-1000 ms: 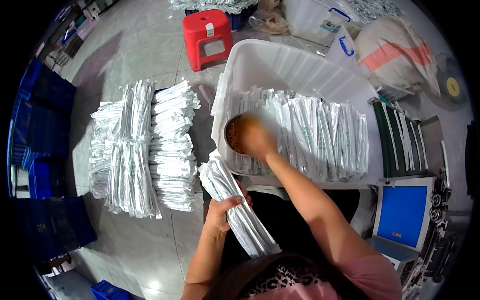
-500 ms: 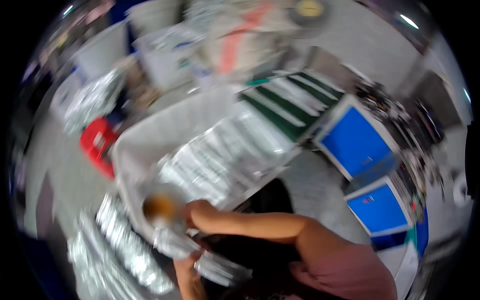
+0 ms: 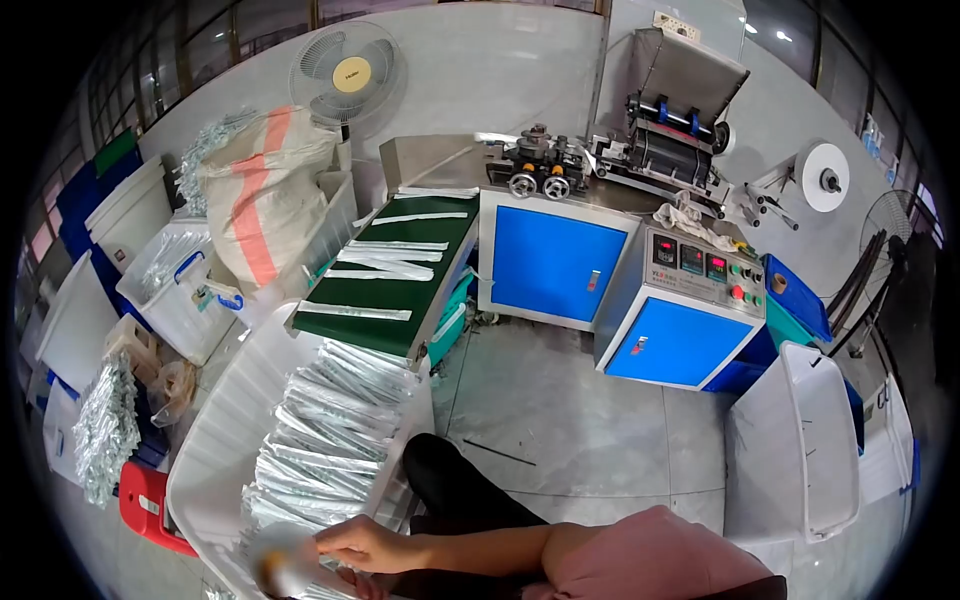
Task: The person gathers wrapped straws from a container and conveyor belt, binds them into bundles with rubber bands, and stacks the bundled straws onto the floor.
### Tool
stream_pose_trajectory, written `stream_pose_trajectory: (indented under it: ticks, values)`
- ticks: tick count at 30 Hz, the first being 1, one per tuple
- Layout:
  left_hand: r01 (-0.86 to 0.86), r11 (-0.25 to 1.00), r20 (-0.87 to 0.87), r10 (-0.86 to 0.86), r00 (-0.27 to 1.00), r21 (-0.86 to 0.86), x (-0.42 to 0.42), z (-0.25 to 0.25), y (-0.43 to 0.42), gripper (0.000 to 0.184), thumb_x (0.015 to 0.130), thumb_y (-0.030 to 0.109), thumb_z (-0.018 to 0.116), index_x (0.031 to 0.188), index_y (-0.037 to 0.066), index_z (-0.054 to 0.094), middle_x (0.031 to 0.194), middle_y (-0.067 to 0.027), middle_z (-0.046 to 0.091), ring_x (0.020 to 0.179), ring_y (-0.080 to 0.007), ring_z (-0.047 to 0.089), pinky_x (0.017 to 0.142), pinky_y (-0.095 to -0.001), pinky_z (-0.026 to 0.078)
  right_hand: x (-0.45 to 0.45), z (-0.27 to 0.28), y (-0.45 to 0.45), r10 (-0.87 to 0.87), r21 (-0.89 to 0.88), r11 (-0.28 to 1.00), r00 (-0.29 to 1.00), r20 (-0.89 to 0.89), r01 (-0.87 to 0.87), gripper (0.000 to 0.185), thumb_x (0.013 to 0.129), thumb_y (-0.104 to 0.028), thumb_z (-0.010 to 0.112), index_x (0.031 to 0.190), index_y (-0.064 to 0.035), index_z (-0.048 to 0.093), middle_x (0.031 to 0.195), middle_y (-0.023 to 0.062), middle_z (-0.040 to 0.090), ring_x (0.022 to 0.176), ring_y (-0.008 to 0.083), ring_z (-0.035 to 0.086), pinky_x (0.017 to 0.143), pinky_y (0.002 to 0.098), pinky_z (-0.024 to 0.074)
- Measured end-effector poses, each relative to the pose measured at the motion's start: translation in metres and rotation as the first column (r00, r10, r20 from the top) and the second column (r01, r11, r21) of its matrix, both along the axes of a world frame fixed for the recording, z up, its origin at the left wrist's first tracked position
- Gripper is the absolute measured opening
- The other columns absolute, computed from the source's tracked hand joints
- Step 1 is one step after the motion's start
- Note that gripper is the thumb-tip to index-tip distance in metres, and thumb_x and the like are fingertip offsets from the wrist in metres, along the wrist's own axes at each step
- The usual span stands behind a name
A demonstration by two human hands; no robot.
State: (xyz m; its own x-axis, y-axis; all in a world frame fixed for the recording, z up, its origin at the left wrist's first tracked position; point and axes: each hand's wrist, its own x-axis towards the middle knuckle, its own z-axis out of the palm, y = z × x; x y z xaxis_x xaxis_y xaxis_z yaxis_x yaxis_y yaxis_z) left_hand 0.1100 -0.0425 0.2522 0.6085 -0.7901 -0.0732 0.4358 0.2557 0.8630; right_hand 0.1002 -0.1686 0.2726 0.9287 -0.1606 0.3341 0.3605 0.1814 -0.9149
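Note:
My right hand (image 3: 368, 546) reaches in from the right at the bottom of the view, fingers bent together beside a blurred round thing (image 3: 284, 566), whitish with an orange-brown middle, perhaps a roll of tape. What its fingertips pinch is not clear. Just below, my left hand (image 3: 362, 584) shows only in part, its fingers closed around a bundle of silver packets (image 3: 322, 578), mostly cut off by the lower edge. Beyond both hands, many slim silver-white packets (image 3: 325, 430) lie heaped in a large white tub (image 3: 215, 450).
A green conveyor belt (image 3: 365, 290) carrying several packets ends over the tub. Behind stand blue-doored machine cabinets (image 3: 555, 265) and a control panel (image 3: 690, 258). A red stool (image 3: 150, 505) is left of the tub, a white bin (image 3: 790, 450) at right. A woven sack (image 3: 265, 200) and fan (image 3: 348, 75) stand behind.
My view has swung up and to the right, bringing the machines into sight. Both hands now sit lower in the picture, still beside the round thing. The bundle is largely out of view.

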Motion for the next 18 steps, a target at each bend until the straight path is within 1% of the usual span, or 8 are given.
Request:
stream_pose_trajectory:
  ticks: [2,4,8,10,11,14,15,18]
  values:
    - [0.023,1.0,0.003,-0.023,1.0,0.011,-0.001,0.001,-0.002,0.044,0.06,0.01,0.064,0.098,-0.003,0.047,0.074,-0.0119,0.053,0.068,-0.025,0.054,0.06,-0.0376,0.047,0.006,0.005,0.001,0.004,-0.416,0.908,0.991,0.135,0.053,0.022,0.081,0.002,0.052,0.102,0.003,0.056,0.097,0.0104,0.06,0.09,0.0199,0.058,0.072,0.0327,0.0451]
    - [0.048,0.999,0.007,-0.048,0.999,0.013,-0.001,0.001,-0.004,0.044,0.061,0.01,0.064,0.099,-0.004,0.047,0.074,-0.0119,0.053,0.068,-0.0252,0.054,0.061,-0.0378,0.046,0.006,0.022,0.0,0.011,-0.403,0.909,0.959,0.285,0.11,0.031,0.081,-0.003,0.055,0.111,0.0,0.051,0.096,0.0121,0.058,0.082,0.0215,0.058,0.069,0.0339,0.0438]
    - [0.101,0.995,0.015,-0.101,0.995,-0.002,-0.003,0.001,-0.006,0.045,0.062,0.011,0.063,0.1,-0.004,0.047,0.075,-0.012,0.053,0.069,-0.0255,0.054,0.061,-0.0381,0.046,-0.002,0.053,-0.011,0.196,-0.407,0.905,0.972,0.132,-0.127,0.048,0.076,-0.01,0.061,0.119,-0.004,0.042,0.08,0.0131,0.055,0.063,0.0246,0.051,0.063,0.0341,0.04]
    - [0.125,0.992,0.026,-0.125,0.992,-0.012,-0.004,0.002,-0.006,0.045,0.062,0.011,0.063,0.101,-0.004,0.047,0.075,-0.0121,0.053,0.069,-0.0256,0.054,0.061,-0.0382,0.046,-0.003,0.082,-0.028,0.395,-0.566,0.753,0.918,-0.018,-0.335,0.035,0.073,-0.011,0.06,0.106,-0.0038,0.05,0.088,0.0144,0.059,0.077,0.0252,0.057,0.068,0.0338,0.0442]
    - [0.143,0.989,0.031,-0.143,0.989,-0.027,-0.004,0.001,-0.004,0.045,0.063,0.011,0.063,0.101,-0.004,0.047,0.075,-0.0121,0.053,0.07,-0.0257,0.054,0.061,-0.0383,0.046,-0.004,0.085,-0.03,0.395,-0.524,0.781,0.919,-0.005,-0.338,0.028,0.071,-0.013,0.062,0.095,-0.0031,0.053,0.08,0.0117,0.058,0.069,0.0234,0.054,0.063,0.0325,0.0429]
    - [0.225,0.97,0.059,-0.22,0.974,-0.095,-0.001,0.001,-0.005,0.045,0.063,0.012,0.063,0.102,-0.004,0.046,0.076,-0.0121,0.053,0.07,-0.0259,0.054,0.062,-0.0385,0.046,0.007,0.06,-0.021,0.267,-0.521,0.842,0.946,0.182,-0.137,0.021,0.063,-0.018,0.065,0.08,-0.0047,0.06,0.073,0.012,0.061,0.065,0.0257,0.058,0.061,0.0341,0.0437]
    - [0.255,0.96,0.06,-0.25,0.966,-0.116,-0.001,0.002,-0.004,0.045,0.064,0.012,0.063,0.103,-0.004,0.046,0.076,-0.0122,0.053,0.07,-0.026,0.054,0.062,-0.0385,0.046,0.003,0.066,-0.019,0.211,-0.626,0.756,0.976,-0.047,-0.193,0.019,0.059,-0.018,0.064,0.074,-0.0071,0.063,0.071,0.0112,0.062,0.066,0.0266,0.059,0.061,0.0354,0.0441]
    - [0.303,0.945,-0.013,-0.307,0.952,-0.12,-0.007,0.003,-0.001,0.049,0.061,0.022,0.069,0.098,-0.003,0.048,0.076,-0.0117,0.053,0.072,-0.026,0.054,0.061,-0.038,0.045,0.005,0.087,-0.022,0.467,-0.652,0.571,0.85,-0.243,-0.499,0.014,0.061,-0.018,0.064,0.07,-0.0078,0.065,0.071,0.007,0.063,0.069,0.0223,0.06,0.063,0.0309,0.0449]
